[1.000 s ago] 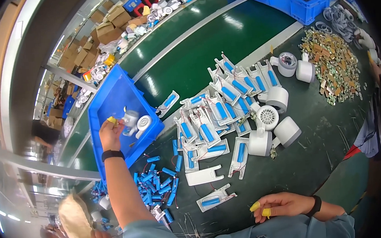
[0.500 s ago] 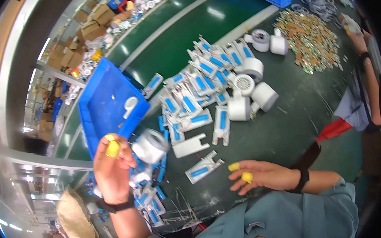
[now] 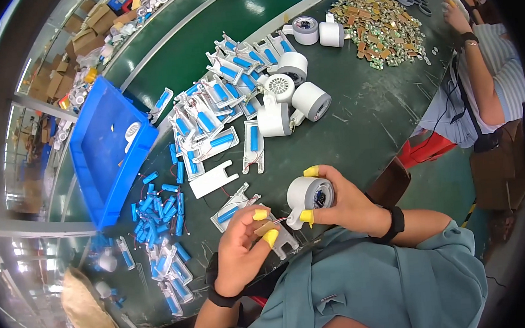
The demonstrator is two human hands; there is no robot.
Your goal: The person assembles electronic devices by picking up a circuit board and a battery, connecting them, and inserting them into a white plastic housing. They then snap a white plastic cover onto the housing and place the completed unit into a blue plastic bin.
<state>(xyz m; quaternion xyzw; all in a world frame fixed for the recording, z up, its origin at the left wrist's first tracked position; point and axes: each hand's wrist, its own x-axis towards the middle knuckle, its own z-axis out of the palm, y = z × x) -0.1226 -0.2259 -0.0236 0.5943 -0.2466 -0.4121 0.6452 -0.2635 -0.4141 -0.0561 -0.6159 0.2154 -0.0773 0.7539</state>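
Right hand (image 3: 339, 202) fingers wrapped around white round housing (image 3: 307, 195); left hand (image 3: 244, 242) fingers pinching small tan piece (image 3: 264, 229), possibly circuit board, above tabletop (image 3: 363, 113)

White cylindrical fan housing (image 3: 309, 196), lying on its side at the picture's centre-right, open end toward three o'clock showing dark inner parts. A small tan piece (image 3: 264, 228) lies at its eight o'clock.
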